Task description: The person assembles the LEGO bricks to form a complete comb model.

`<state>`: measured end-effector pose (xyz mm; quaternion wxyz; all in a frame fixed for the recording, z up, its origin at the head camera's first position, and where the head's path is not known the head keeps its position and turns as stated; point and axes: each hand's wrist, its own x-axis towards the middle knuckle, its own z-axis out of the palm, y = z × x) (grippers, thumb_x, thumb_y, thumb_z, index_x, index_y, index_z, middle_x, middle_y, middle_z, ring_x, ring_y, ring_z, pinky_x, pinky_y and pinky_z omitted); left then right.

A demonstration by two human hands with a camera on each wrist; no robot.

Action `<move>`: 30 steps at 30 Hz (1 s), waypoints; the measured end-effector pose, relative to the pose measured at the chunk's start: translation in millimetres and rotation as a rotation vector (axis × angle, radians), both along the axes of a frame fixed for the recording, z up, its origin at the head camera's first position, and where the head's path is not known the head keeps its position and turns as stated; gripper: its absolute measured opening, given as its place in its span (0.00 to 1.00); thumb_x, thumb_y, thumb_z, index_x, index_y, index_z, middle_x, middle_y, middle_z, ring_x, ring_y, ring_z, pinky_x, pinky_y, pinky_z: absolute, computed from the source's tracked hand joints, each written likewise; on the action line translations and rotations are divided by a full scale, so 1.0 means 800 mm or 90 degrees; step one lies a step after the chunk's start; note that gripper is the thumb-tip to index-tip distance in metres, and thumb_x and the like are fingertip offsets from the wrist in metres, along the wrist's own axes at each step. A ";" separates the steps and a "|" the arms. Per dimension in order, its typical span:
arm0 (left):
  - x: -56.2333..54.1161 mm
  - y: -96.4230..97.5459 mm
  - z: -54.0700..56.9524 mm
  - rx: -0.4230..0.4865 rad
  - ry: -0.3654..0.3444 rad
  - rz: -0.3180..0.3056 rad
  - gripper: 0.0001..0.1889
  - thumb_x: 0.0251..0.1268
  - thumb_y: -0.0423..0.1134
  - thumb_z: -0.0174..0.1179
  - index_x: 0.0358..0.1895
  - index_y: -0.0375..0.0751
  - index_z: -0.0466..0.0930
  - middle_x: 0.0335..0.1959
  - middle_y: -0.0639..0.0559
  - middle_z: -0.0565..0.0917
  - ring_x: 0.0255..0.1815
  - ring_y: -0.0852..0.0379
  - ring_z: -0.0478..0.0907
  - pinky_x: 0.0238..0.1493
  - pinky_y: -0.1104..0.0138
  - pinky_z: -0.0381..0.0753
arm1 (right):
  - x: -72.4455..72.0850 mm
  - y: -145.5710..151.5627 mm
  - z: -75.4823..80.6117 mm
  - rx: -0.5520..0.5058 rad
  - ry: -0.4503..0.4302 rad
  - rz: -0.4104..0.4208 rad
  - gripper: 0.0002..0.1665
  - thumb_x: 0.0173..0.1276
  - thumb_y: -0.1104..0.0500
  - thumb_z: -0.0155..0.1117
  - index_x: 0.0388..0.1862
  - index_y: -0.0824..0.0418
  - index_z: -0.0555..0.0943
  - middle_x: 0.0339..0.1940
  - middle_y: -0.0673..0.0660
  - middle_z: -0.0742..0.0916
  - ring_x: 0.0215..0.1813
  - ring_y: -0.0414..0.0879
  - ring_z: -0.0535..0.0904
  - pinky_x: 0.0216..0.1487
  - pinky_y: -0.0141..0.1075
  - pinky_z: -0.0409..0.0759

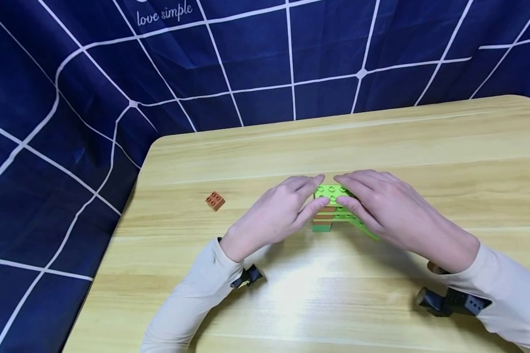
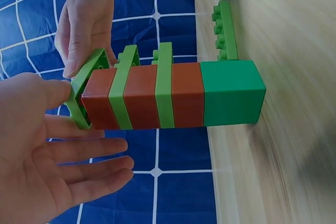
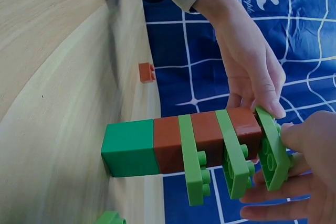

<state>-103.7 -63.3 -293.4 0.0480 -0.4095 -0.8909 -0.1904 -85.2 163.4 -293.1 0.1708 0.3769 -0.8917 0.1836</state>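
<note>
A tower of building bricks stands on the table, with a dark green brick (image 2: 233,94) at its base. Above that, reddish-brown bricks (image 3: 207,132) alternate with light green plates (image 3: 191,158) that stick out to the right. At the very top, another light green plate (image 1: 331,191) sits tilted over the uppermost brown brick (image 2: 98,90). My left hand (image 1: 280,211) pinches this plate's left part between thumb and forefinger, its other fingers spread in the left wrist view. On the opposite end, my right hand (image 1: 393,211) holds the same plate by thumb and fingers.
One loose reddish-brown brick (image 1: 215,201) lies left of the tower on the wooden table (image 1: 256,152). A separate light green plate (image 2: 227,32) lies beside the base, partly under my right hand. A dark blue curtain (image 1: 256,59) hangs behind.
</note>
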 end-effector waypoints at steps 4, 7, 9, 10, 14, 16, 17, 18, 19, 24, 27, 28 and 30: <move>-0.001 0.000 -0.001 -0.001 0.002 -0.003 0.26 0.77 0.48 0.46 0.66 0.32 0.69 0.62 0.41 0.76 0.65 0.51 0.72 0.68 0.69 0.67 | -0.001 -0.001 -0.001 0.006 -0.005 -0.004 0.26 0.76 0.50 0.52 0.58 0.70 0.77 0.51 0.65 0.84 0.55 0.63 0.79 0.56 0.59 0.74; -0.001 -0.001 -0.002 -0.001 -0.005 -0.005 0.25 0.77 0.48 0.46 0.65 0.32 0.70 0.63 0.41 0.75 0.65 0.51 0.72 0.68 0.69 0.66 | -0.001 -0.002 -0.002 0.008 -0.006 -0.003 0.26 0.76 0.50 0.52 0.57 0.71 0.77 0.52 0.66 0.84 0.55 0.63 0.79 0.56 0.59 0.75; -0.002 -0.001 -0.002 -0.002 -0.013 -0.007 0.25 0.77 0.48 0.46 0.66 0.32 0.70 0.63 0.42 0.75 0.65 0.51 0.71 0.68 0.70 0.65 | -0.001 -0.002 -0.003 0.007 -0.007 -0.002 0.26 0.76 0.50 0.52 0.57 0.71 0.77 0.51 0.66 0.84 0.55 0.63 0.78 0.56 0.59 0.75; -0.002 -0.001 -0.002 -0.001 -0.015 -0.008 0.25 0.77 0.48 0.45 0.66 0.32 0.69 0.63 0.42 0.75 0.65 0.52 0.71 0.68 0.70 0.65 | -0.001 -0.002 -0.003 0.005 -0.007 -0.002 0.26 0.76 0.50 0.52 0.56 0.71 0.77 0.51 0.66 0.84 0.55 0.63 0.78 0.56 0.59 0.75; -0.002 0.000 -0.002 0.001 -0.020 -0.010 0.26 0.77 0.48 0.45 0.66 0.32 0.69 0.64 0.42 0.75 0.66 0.52 0.71 0.68 0.70 0.65 | -0.001 -0.001 -0.005 -0.005 -0.002 0.002 0.27 0.78 0.49 0.49 0.56 0.72 0.77 0.51 0.66 0.84 0.55 0.63 0.79 0.56 0.59 0.75; -0.003 0.000 -0.002 0.002 -0.020 -0.009 0.26 0.77 0.49 0.45 0.66 0.33 0.69 0.64 0.42 0.75 0.66 0.52 0.71 0.69 0.70 0.64 | -0.001 -0.001 -0.005 -0.012 0.003 0.006 0.28 0.78 0.48 0.47 0.56 0.72 0.77 0.51 0.66 0.83 0.55 0.63 0.78 0.56 0.59 0.75; -0.002 0.000 -0.002 0.003 -0.019 -0.009 0.25 0.77 0.48 0.45 0.66 0.32 0.69 0.64 0.42 0.75 0.66 0.52 0.71 0.69 0.70 0.64 | -0.002 -0.001 -0.006 -0.014 0.006 0.008 0.29 0.79 0.47 0.46 0.56 0.72 0.77 0.51 0.66 0.83 0.55 0.63 0.78 0.56 0.59 0.75; -0.003 0.000 -0.002 0.004 -0.019 -0.010 0.25 0.77 0.48 0.45 0.66 0.32 0.70 0.63 0.42 0.75 0.66 0.52 0.71 0.69 0.70 0.64 | -0.002 -0.001 -0.006 -0.017 0.009 0.010 0.30 0.79 0.46 0.45 0.56 0.72 0.77 0.51 0.66 0.83 0.55 0.63 0.78 0.56 0.59 0.75; -0.003 0.000 -0.003 0.005 -0.018 -0.012 0.25 0.77 0.48 0.46 0.66 0.32 0.70 0.63 0.42 0.75 0.66 0.52 0.71 0.69 0.70 0.64 | -0.002 -0.001 -0.006 -0.019 0.011 0.011 0.31 0.79 0.46 0.43 0.56 0.72 0.77 0.51 0.66 0.83 0.55 0.63 0.78 0.56 0.59 0.75; -0.004 0.000 -0.005 0.011 -0.016 -0.021 0.25 0.77 0.47 0.46 0.65 0.31 0.71 0.63 0.41 0.76 0.66 0.50 0.70 0.70 0.69 0.62 | -0.002 0.000 -0.008 -0.022 0.021 0.014 0.34 0.80 0.43 0.40 0.57 0.72 0.77 0.53 0.67 0.83 0.56 0.63 0.78 0.57 0.59 0.75; -0.004 0.000 -0.004 0.014 -0.013 -0.020 0.25 0.77 0.47 0.47 0.65 0.31 0.71 0.63 0.41 0.76 0.66 0.49 0.70 0.71 0.69 0.61 | -0.002 0.000 -0.008 -0.026 0.025 0.015 0.35 0.80 0.42 0.38 0.57 0.72 0.77 0.53 0.68 0.83 0.57 0.64 0.77 0.58 0.59 0.75; -0.004 -0.001 -0.004 0.015 -0.010 -0.020 0.25 0.77 0.47 0.47 0.64 0.31 0.71 0.63 0.41 0.76 0.66 0.49 0.70 0.71 0.69 0.61 | -0.002 0.000 -0.009 -0.028 0.027 0.016 0.36 0.80 0.42 0.37 0.57 0.72 0.77 0.53 0.68 0.83 0.57 0.64 0.77 0.57 0.59 0.75; -0.003 -0.001 -0.004 0.014 -0.003 -0.017 0.25 0.77 0.47 0.47 0.64 0.31 0.71 0.63 0.41 0.76 0.67 0.49 0.70 0.71 0.69 0.61 | -0.003 -0.001 -0.009 -0.033 0.031 0.018 0.37 0.79 0.41 0.36 0.56 0.72 0.77 0.53 0.67 0.83 0.56 0.63 0.78 0.57 0.59 0.75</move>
